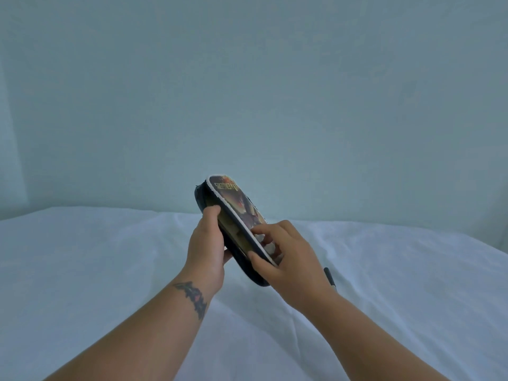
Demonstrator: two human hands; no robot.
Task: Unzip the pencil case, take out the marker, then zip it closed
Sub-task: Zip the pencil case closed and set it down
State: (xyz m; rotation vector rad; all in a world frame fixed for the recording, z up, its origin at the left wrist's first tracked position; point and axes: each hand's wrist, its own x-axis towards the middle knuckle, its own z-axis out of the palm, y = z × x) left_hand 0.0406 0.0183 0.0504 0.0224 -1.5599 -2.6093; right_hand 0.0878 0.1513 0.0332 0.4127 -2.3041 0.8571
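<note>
A dark pencil case [236, 204] with a printed picture lid and white piping is held tilted in the air above the bed. Its side gapes open along the zip, showing a pale lining. My left hand [204, 248] grips the case from the left, thumb on the open edge. My right hand [286, 254] pinches the near lower end of the case, fingers on the lid and thumb at the zip edge; the zip pull itself is hidden. A black marker [330, 277] lies on the sheet just right of my right wrist, partly hidden by it.
A white wrinkled bedsheet [110, 257] covers the surface below my hands. A plain pale wall [247, 92] stands behind it.
</note>
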